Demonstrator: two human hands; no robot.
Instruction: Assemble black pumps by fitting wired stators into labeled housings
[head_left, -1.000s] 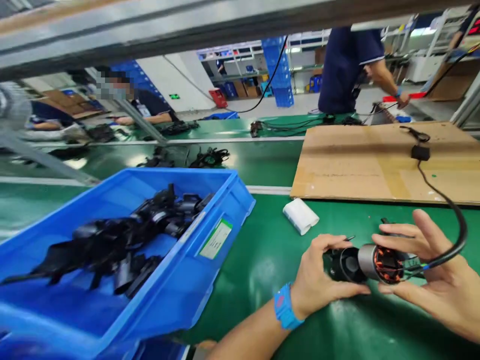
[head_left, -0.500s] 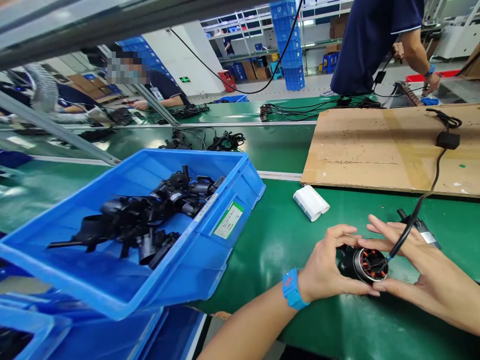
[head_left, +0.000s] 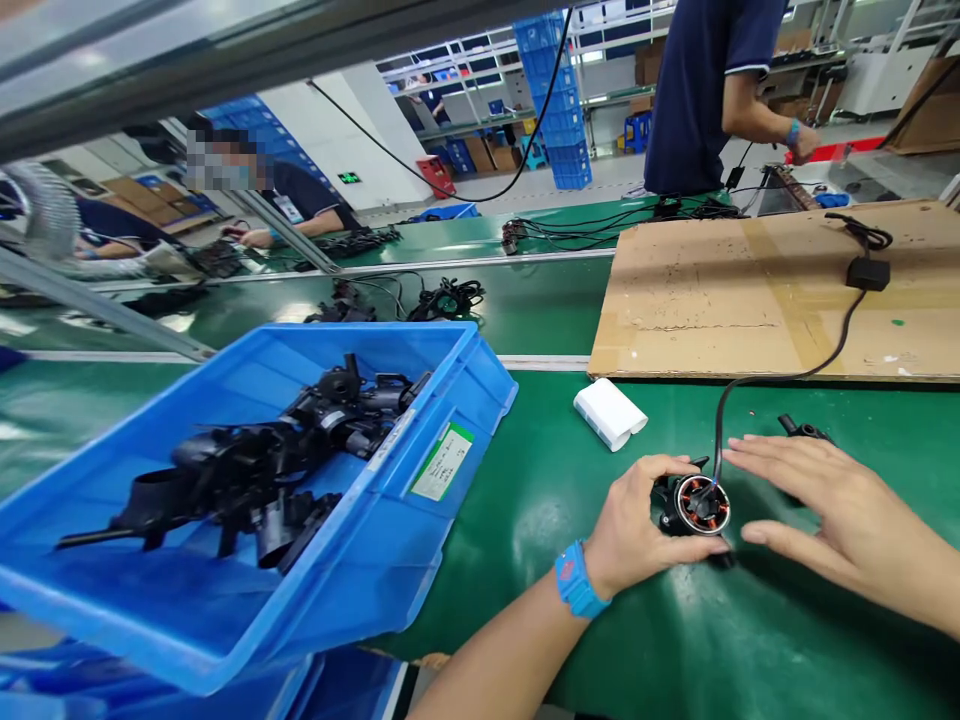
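A small black electric motor (head_left: 703, 506) with orange-red copper windings faces up toward me above the green bench. My left hand (head_left: 637, 515), with a blue wristband, grips it from the left, thumb below and fingers above. From the motor's top a black cable (head_left: 780, 378) runs up to a small black box (head_left: 868, 273) on the cardboard. Just right of the motor, my right hand (head_left: 847, 510) is held apart from it with thumb and fingers spread, holding nothing. Behind that hand lies a black part (head_left: 804, 428), partly hidden by it.
A blue bin (head_left: 442, 560) of black plastic parts stands to the left. A white double-tube piece (head_left: 610, 412) lies on the bench (head_left: 517, 500) beyond my left hand. The cardboard sheet (head_left: 690, 290) spans the back right. Co-workers are across the benches; a metal bar crosses overhead.
My right hand has let go of the motor and drawn off to its right, opening. The motor now faces more upward in my left hand, and its cable hangs farther left.
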